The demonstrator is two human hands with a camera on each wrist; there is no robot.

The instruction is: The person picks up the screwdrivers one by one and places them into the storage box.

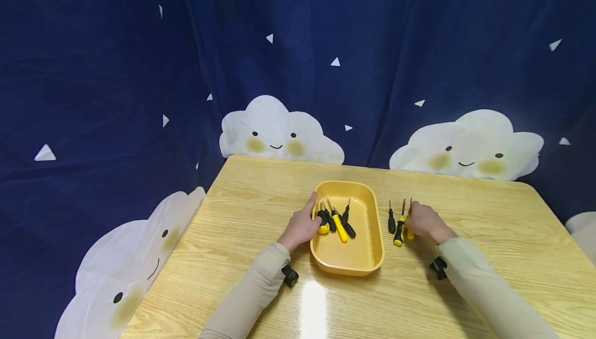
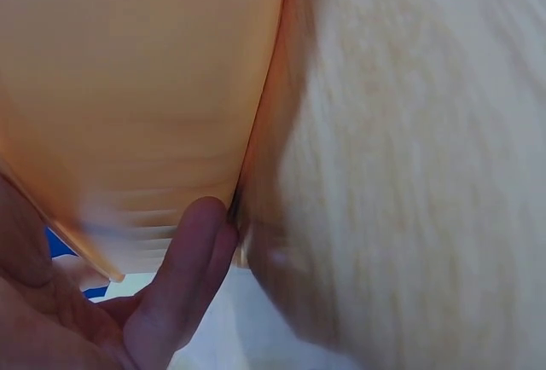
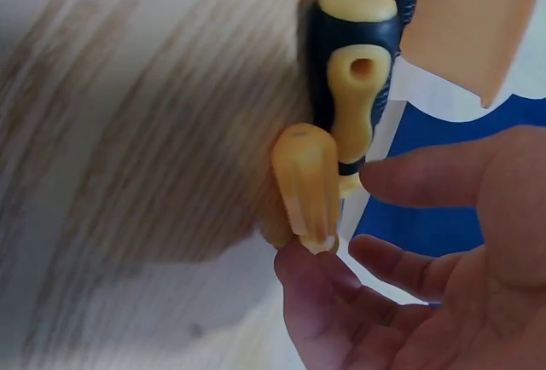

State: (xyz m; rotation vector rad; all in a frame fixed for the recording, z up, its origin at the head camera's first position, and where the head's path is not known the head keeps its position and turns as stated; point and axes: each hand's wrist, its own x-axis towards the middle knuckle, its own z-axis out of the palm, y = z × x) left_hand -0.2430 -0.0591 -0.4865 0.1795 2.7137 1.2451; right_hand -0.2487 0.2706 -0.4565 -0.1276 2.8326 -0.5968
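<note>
My left hand (image 1: 302,225) grips the left side of a yellow plastic bin (image 1: 346,261), thumb over the rim. In the left wrist view its fingers (image 2: 183,268) press the bin's outer wall low down, close to the table. Several screwdrivers lie inside, among them one with a yellow handle (image 1: 340,229). My right hand (image 1: 426,221) is at a yellow-handled screwdriver (image 3: 305,174) on the table. Its fingertips are right at the front end of the handle, while the thumb stands apart, near a black-and-yellow screwdriver (image 3: 354,72) alongside.
A black-handled screwdriver (image 1: 391,222) lies between the bin and the black-and-yellow one. The wooden table (image 1: 261,189) ends at a dark blue curtain (image 1: 298,28) with clouds. Black wrist cameras sit under both sleeves.
</note>
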